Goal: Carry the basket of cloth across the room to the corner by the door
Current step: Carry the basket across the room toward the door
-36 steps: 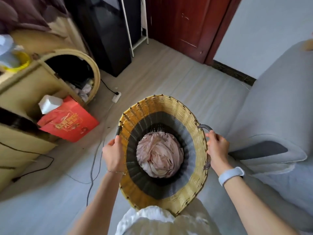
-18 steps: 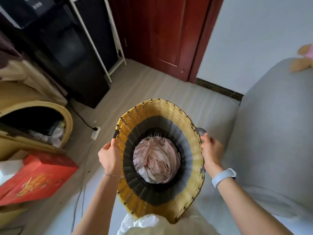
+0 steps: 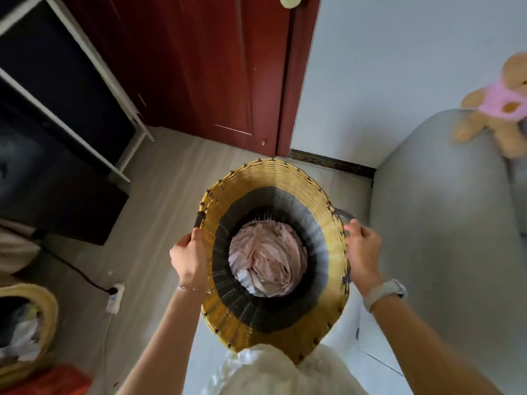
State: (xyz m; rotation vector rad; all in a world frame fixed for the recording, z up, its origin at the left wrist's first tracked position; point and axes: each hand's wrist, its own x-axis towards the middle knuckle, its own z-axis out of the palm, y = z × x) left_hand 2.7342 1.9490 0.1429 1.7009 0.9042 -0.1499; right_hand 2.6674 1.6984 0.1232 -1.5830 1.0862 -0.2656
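A round woven basket [image 3: 273, 178], yellow at the rim and dark grey lower down, hangs in front of me above the floor. Crumpled pale pink cloth [image 3: 266, 260] fills its bottom. My left hand [image 3: 189, 256] is closed around the dark handle on the basket's left side. My right hand [image 3: 362, 252] grips the dark handle on its right side; a pale watch sits on that wrist. The dark red door [image 3: 216, 67] stands straight ahead, with the wall corner [image 3: 330, 161] to its right just past the basket's far rim.
A grey sofa [image 3: 445, 238] runs along the right, with a tan teddy bear [image 3: 496, 104] on its back. A black cabinet with a white frame [image 3: 57, 118] fills the left. A power strip and cable [image 3: 114, 295] lie on the floor at left, near a yellow bin [image 3: 42, 306].
I have walked forward with the basket; the door and corner are closer and higher in view, and the red box and yellow bin have slid to the lower left. Both grips are unchanged.
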